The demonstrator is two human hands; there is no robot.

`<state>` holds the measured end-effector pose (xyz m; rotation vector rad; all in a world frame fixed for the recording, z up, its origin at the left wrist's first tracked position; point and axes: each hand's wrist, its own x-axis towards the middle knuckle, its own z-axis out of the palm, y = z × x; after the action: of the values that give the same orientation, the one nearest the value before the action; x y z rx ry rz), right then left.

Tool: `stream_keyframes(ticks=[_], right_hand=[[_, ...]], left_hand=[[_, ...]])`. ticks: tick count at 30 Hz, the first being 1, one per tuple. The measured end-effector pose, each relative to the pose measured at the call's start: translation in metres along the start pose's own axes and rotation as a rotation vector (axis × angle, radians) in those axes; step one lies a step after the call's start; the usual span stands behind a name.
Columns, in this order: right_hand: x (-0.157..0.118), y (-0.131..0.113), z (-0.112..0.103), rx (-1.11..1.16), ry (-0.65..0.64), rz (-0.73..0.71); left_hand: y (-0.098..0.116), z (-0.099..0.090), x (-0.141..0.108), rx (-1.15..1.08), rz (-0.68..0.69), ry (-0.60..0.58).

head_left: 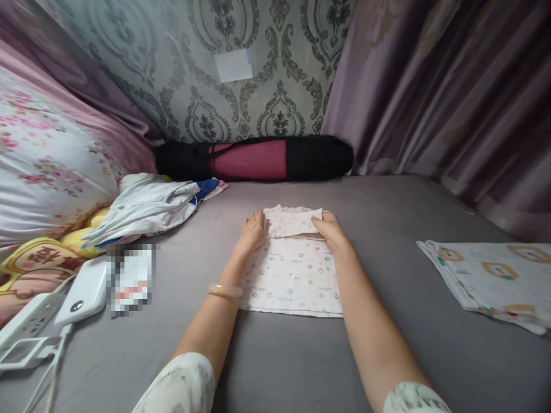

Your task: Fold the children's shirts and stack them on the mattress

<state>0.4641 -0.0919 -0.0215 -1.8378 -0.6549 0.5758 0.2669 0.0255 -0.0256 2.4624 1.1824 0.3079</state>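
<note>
The right hand (330, 228) has its grip pinched on the folded edge of the printed cloth (297, 272), centred on the grey bedsheet (387, 209); the left hand's (253, 230) is unclear. Best hold both corners level.

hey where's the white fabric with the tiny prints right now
In the head view, the white fabric with small coloured prints lies near the middle on the smooth grey sheet, its folded far end between the person's left hand and right hand.
</note>
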Motion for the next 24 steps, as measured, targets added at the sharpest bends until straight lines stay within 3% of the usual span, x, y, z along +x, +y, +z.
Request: stream_keyframes(ticks=[4, 8, 18, 21, 24], right_hand=[[0.005, 0.002, -0.013, -0.308, 0.009, 0.067], [-0.002, -0.004, -0.022, -0.617, 0.044, -0.040], [-0.029, -0.027, -0.026, -0.828, 0.054, 0.051], [-0.035, -0.036, -0.017, -0.835, 0.128, -0.051], [-0.039, -0.037, 0.004, -0.842, 0.053, -0.293]], left_hand=[[-0.001, 0.000, -0.001, 0.033, -0.042, -0.039], [-0.001, 0.000, -0.004, 0.063, -0.027, -0.041], [0.002, -0.004, -0.006, 0.062, -0.028, -0.052], [0.016, -0.010, -0.008, 0.082, -0.026, 0.007], [0.037, -0.010, -0.010, 0.116, 0.066, 0.060]])
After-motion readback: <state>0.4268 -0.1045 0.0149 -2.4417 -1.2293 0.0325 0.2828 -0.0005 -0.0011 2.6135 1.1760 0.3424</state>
